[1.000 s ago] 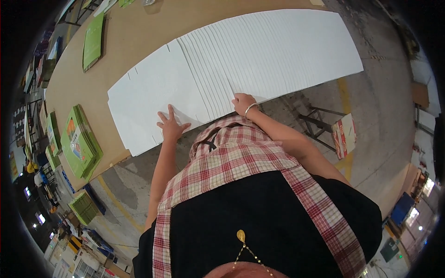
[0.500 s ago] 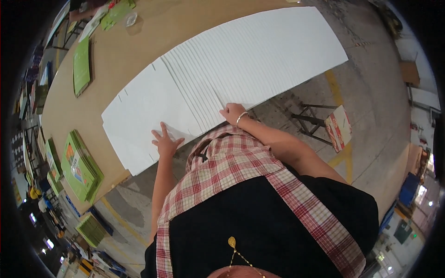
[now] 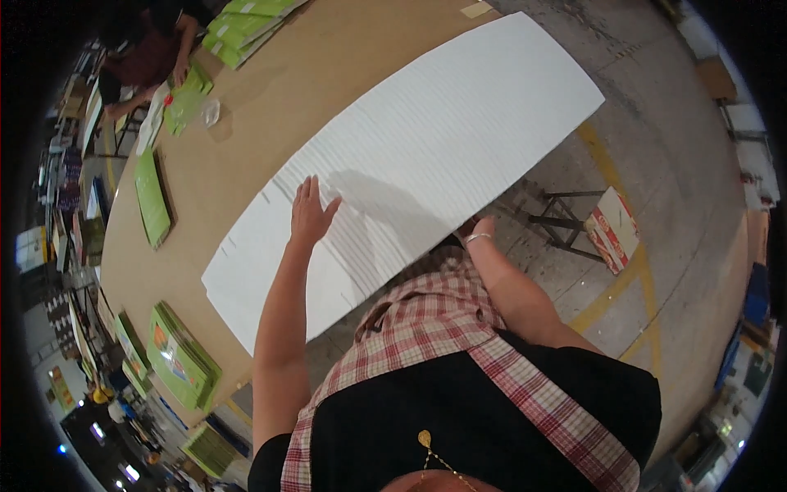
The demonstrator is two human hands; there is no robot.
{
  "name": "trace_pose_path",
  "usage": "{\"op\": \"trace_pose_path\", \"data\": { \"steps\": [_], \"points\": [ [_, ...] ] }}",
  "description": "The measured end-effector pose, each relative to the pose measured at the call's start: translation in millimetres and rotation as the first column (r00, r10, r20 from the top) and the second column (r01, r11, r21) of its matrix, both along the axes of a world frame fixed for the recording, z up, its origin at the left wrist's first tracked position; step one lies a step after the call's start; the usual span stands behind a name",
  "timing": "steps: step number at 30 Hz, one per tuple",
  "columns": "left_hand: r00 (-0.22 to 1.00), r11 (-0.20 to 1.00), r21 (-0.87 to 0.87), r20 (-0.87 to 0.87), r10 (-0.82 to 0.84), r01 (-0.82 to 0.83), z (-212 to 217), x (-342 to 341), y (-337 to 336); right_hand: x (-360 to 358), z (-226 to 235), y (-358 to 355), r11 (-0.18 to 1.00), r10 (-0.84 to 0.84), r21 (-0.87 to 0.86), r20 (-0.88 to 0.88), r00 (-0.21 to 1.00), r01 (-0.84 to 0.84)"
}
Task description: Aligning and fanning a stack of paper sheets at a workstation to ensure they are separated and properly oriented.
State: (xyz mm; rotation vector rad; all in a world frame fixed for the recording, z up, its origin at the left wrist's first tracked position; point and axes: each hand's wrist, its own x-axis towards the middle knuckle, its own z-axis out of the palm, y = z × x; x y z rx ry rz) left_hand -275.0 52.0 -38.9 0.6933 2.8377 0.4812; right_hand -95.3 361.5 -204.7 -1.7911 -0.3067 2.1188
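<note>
A long fanned row of overlapping white sheets (image 3: pixel 426 156) covers the near side of a brown table (image 3: pixel 270 107). My left hand (image 3: pixel 310 211) lies flat on the sheets with its fingers spread, holding nothing. My right hand (image 3: pixel 475 232) is at the near edge of the sheets. Its fingers are under that edge and out of sight; only the wrist with a bracelet shows.
Green printed cartons lie in stacks at the table's left end (image 3: pixel 176 361) and along its far side (image 3: pixel 152 201). Another person (image 3: pixel 143 49) works at the far corner with green cartons (image 3: pixel 246 25). A red and white box (image 3: pixel 611 230) stands on the concrete floor beside a metal frame.
My left hand has moved from the near edge further onto the sheets. My right hand has slid off the top and gone under the near edge. The camera has come closer.
</note>
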Motion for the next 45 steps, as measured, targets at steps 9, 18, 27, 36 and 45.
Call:
{"op": "trace_pose_path", "data": {
  "steps": [9, 18, 27, 36, 45],
  "points": [
    [0.998, 0.998, 0.059, -0.069, -0.001, 0.005, 28, -156, 60, -34, 63, -2, 0.982, -0.129, 0.109, -0.216, 0.968, 0.155],
    [0.986, 0.986, 0.166, -0.152, 0.061, -0.036, 27, -147, 39, -48, 96, -28, 0.987, 0.001, 0.147, -0.375, 0.927, 0.058],
    [0.708, 0.734, 0.546, -0.322, 0.628, -0.403, 18, -45, -76, -22, 124, 57, 0.845, 0.437, 0.44, -0.236, 0.868, -0.305],
    [-0.093, -0.887, 0.222, 0.955, 0.282, -0.404, -28, 298, -143, -9, 114, 47, 0.641, 0.727, 0.485, -0.138, 0.672, -0.594],
    [0.292, -0.966, 0.104, 0.956, 0.031, -0.237, -63, 398, -212, 122, 122, -66, 0.301, 0.94, 0.226, 0.094, 0.328, -0.927]
  ]
}}
